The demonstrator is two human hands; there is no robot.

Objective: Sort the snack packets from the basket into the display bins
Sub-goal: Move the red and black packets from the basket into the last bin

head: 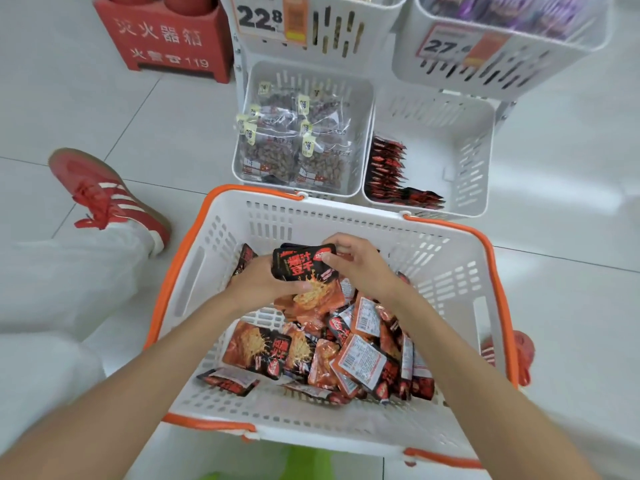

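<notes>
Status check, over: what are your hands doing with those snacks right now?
Left hand and right hand both gripping a stack of packets inside the basket. Lower right bin part-filled with matching packets, room left. Nothing blocking it.

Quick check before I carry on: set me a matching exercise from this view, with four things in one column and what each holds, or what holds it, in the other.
Things
1. white plastic basket with orange handles
2. lower-left white slotted bin
3. lower-right white slotted bin
4. black-and-red foil packet with yellow lettering

States
A. clear bags of brown nuts inside
B. gripped by the left hand and the right hand
C. loose heap of red-and-black packets inside
D. row of red-and-black packets along its left wall

Pairs: 1-C, 2-A, 3-D, 4-B
</notes>
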